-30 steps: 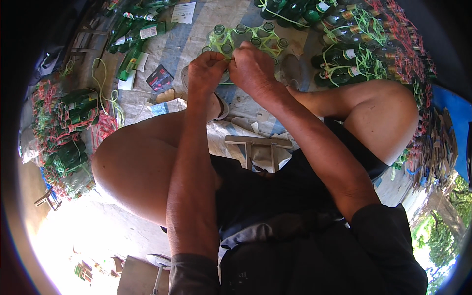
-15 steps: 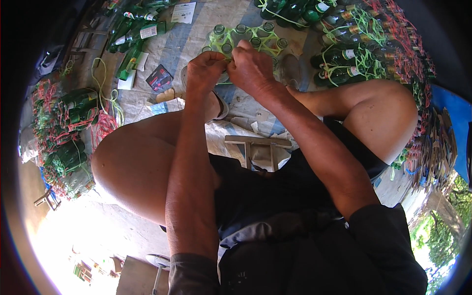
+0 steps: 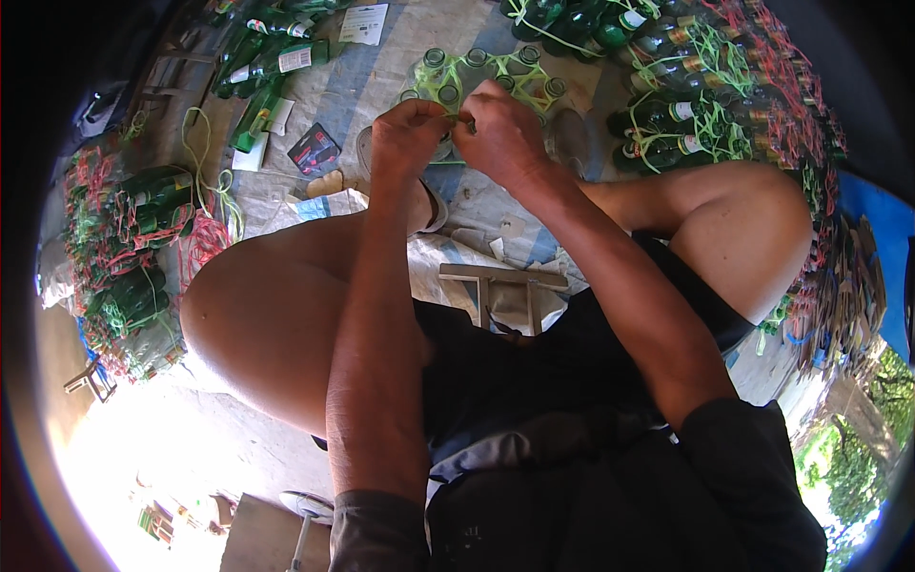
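Both our left hand (image 3: 408,135) and right hand (image 3: 498,132) are pinched nearly closed on green string (image 3: 458,117), and we've got netted bottles (image 3: 435,67) just beyond them on a blue-striped sheet (image 3: 405,33), plus labelled bottles (image 3: 294,59) farther off left, print too small to read.

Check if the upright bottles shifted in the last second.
No, no visible shift: the upright bottles keep the same place relative to the dark card; the whole view slid slightly right.
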Demonstrator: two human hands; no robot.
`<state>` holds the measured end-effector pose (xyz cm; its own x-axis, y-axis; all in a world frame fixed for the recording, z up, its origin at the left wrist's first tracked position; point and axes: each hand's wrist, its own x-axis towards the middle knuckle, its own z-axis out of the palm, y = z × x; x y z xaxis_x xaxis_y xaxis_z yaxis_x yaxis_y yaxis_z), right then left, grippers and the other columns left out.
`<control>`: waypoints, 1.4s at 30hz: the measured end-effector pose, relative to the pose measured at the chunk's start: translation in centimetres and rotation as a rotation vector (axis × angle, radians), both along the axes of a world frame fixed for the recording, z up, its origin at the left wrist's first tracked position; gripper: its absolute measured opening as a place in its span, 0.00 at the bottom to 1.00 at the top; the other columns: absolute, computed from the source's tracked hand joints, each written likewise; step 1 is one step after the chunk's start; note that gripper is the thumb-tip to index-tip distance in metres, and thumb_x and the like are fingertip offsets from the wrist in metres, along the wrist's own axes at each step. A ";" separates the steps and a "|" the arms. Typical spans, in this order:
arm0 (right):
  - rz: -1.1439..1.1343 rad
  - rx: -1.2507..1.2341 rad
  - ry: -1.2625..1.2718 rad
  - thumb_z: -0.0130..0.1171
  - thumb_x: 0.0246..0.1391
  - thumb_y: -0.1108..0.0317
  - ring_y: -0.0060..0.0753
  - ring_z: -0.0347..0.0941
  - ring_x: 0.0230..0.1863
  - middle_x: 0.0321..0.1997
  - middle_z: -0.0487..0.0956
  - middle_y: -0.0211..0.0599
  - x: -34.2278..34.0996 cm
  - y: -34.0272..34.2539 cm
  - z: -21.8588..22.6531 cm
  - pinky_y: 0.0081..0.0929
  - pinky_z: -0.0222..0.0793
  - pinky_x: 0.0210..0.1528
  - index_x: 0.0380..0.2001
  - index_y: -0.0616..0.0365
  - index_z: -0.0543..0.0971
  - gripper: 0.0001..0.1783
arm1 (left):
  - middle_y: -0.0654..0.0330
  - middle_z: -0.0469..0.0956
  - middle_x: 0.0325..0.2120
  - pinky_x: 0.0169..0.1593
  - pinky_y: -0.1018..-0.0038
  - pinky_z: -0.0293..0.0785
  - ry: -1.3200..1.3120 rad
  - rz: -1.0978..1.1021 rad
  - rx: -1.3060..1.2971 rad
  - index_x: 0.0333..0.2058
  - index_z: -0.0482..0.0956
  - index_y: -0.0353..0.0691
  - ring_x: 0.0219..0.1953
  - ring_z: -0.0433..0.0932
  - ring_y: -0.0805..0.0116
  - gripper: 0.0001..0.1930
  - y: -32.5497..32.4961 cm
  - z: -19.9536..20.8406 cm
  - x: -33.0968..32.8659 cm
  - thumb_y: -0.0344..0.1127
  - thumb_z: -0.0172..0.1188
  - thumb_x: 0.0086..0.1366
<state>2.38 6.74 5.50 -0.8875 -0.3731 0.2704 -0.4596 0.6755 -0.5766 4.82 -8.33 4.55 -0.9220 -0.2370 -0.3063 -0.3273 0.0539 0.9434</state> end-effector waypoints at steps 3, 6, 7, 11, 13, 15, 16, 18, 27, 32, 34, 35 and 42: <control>0.002 -0.077 0.019 0.62 0.44 0.70 0.52 0.77 0.29 0.33 0.76 0.42 0.0 0.2 -0.3 0.45 0.74 0.31 0.22 0.59 0.78 0.05 | 0.60 0.83 0.28 0.36 0.80 0.73 -0.009 -0.007 -0.002 0.35 0.83 0.31 0.30 0.78 0.76 0.08 0.3 -0.1 0.2 0.25 0.65 0.55; -0.014 -0.060 0.027 0.62 0.44 0.70 0.52 0.77 0.29 0.34 0.77 0.42 -0.1 0.0 -0.3 0.45 0.74 0.31 0.22 0.58 0.78 0.04 | 0.60 0.83 0.28 0.36 0.80 0.73 -0.002 0.000 0.008 0.35 0.83 0.31 0.30 0.78 0.76 0.08 0.3 -0.1 0.0 0.25 0.65 0.56; -0.034 -0.047 0.027 0.62 0.44 0.70 0.51 0.77 0.29 0.34 0.77 0.41 0.0 -0.2 -0.3 0.45 0.73 0.31 0.22 0.58 0.78 0.04 | 0.60 0.83 0.28 0.37 0.80 0.73 0.005 0.000 -0.006 0.35 0.83 0.31 0.30 0.78 0.76 0.08 0.3 -0.2 0.1 0.25 0.65 0.56; -0.062 -0.009 0.052 0.62 0.42 0.72 0.50 0.77 0.27 0.33 0.77 0.39 0.2 -0.6 -0.2 0.45 0.73 0.29 0.20 0.57 0.79 0.02 | 0.59 0.83 0.28 0.37 0.80 0.74 0.012 0.007 0.032 0.35 0.83 0.31 0.30 0.78 0.75 0.08 0.1 -0.4 0.2 0.25 0.66 0.55; -0.082 0.040 0.069 0.61 0.41 0.73 0.50 0.77 0.26 0.33 0.76 0.39 0.4 -1.1 -0.1 0.45 0.73 0.28 0.20 0.58 0.79 0.02 | 0.59 0.83 0.29 0.37 0.79 0.74 0.007 0.008 0.042 0.35 0.83 0.31 0.31 0.79 0.75 0.08 0.1 -0.6 0.2 0.25 0.66 0.55; -0.101 0.089 0.087 0.61 0.40 0.74 0.50 0.77 0.25 0.33 0.76 0.39 0.7 -1.2 0.0 0.45 0.73 0.26 0.20 0.58 0.78 0.01 | 0.60 0.83 0.27 0.35 0.80 0.74 0.016 0.021 0.045 0.34 0.83 0.31 0.29 0.78 0.77 0.08 0.1 -0.8 0.1 0.26 0.66 0.54; -0.108 0.096 0.069 0.61 0.43 0.73 0.50 0.77 0.25 0.32 0.76 0.38 0.8 -1.2 0.1 0.45 0.72 0.26 0.21 0.58 0.77 0.03 | 0.60 0.84 0.26 0.33 0.81 0.74 0.025 0.034 0.048 0.32 0.84 0.32 0.28 0.78 0.79 0.08 0.2 -0.7 0.1 0.27 0.67 0.53; -0.116 0.103 0.052 0.61 0.46 0.72 0.49 0.77 0.26 0.32 0.75 0.38 1.0 -1.3 0.2 0.44 0.71 0.27 0.22 0.58 0.76 0.04 | 0.60 0.84 0.26 0.33 0.81 0.74 0.018 0.041 0.024 0.32 0.84 0.32 0.28 0.78 0.79 0.08 0.2 -0.5 0.3 0.27 0.67 0.53; -0.066 0.148 0.062 0.61 0.41 0.73 0.51 0.78 0.25 0.36 0.76 0.44 0.7 -1.2 0.4 0.47 0.72 0.24 0.23 0.62 0.78 0.04 | 0.59 0.83 0.30 0.39 0.79 0.75 -0.033 0.023 -0.035 0.37 0.83 0.30 0.32 0.79 0.74 0.09 0.6 0.8 0.3 0.25 0.65 0.56; -0.026 0.157 0.030 0.61 0.43 0.71 0.52 0.78 0.26 0.36 0.76 0.45 0.6 -1.1 0.8 0.46 0.73 0.26 0.24 0.63 0.78 0.05 | 0.59 0.84 0.26 0.34 0.80 0.75 0.036 0.054 -0.032 0.32 0.84 0.31 0.28 0.79 0.78 0.09 0.4 0.5 0.5 0.29 0.66 0.53; -0.022 0.153 0.026 0.61 0.43 0.71 0.52 0.78 0.26 0.36 0.76 0.45 0.5 -1.0 0.8 0.46 0.73 0.27 0.24 0.63 0.78 0.06 | 0.58 0.84 0.26 0.34 0.79 0.75 0.026 0.031 -0.083 0.32 0.84 0.32 0.28 0.79 0.77 0.09 0.4 0.5 0.4 0.30 0.66 0.53; -0.019 0.149 0.023 0.61 0.42 0.71 0.52 0.78 0.26 0.36 0.76 0.46 0.5 -1.0 0.8 0.47 0.73 0.27 0.24 0.63 0.78 0.06 | 0.58 0.84 0.26 0.34 0.79 0.75 0.026 0.032 -0.083 0.32 0.84 0.32 0.28 0.79 0.77 0.09 0.4 0.5 0.4 0.30 0.66 0.53; 0.009 0.059 0.016 0.61 0.43 0.70 0.52 0.78 0.27 0.36 0.76 0.44 0.1 -0.5 0.0 0.45 0.73 0.29 0.23 0.62 0.77 0.06 | 0.58 0.84 0.26 0.35 0.77 0.76 0.011 0.017 -0.101 0.33 0.84 0.34 0.29 0.81 0.75 0.09 0.0 -0.6 0.2 0.31 0.66 0.53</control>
